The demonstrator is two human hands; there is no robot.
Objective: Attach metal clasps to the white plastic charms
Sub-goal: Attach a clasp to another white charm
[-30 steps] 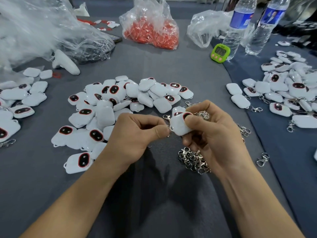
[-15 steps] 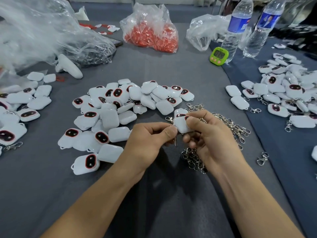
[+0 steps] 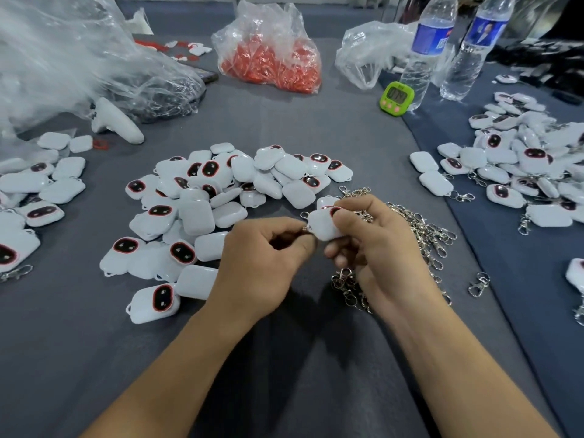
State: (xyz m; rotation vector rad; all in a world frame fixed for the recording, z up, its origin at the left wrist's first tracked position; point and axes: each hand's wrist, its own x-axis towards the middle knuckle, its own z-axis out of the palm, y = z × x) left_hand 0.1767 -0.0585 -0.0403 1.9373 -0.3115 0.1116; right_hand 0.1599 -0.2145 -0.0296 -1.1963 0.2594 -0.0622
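In the head view, the right hand (image 3: pixel 379 245) pinched one white charm (image 3: pixel 322 227) between thumb and fingers, just above the table (image 3: pixel 284 128). The left hand (image 3: pixel 262 260), fingers curled, pinched a small metal clasp (image 3: pixel 305 228) at the charm's left corner, most of it hidden by the fingertips. Whether its ring had passed through the charm's loop could not be told. The likeliest failure was a slip: the clasp looked tiny and smooth, so a loose pinch could drop it into the clasp heap (image 3: pixel 423 235) under and beyond the right hand, where it would tangle. Forcing the ring in at an angle could snap the thin plastic loop, and twisting the glossy charm could pop it from the right fingers. Counted: two hands, one held charm, one pinched clasp, one stray clasp (image 3: pixel 478 284) well right of the right hand, two bottles (image 3: pixel 423 49) and one green timer (image 3: pixel 396 98) far beyond it, and one bag (image 3: pixel 271 55) of red parts far beyond the left hand. The bare charms (image 3: pixel 221 191) heaped just beyond the left hand ran to several dozen, too overlapped to count. So did the clasped charms (image 3: pixel 521 172) right of the right hand.
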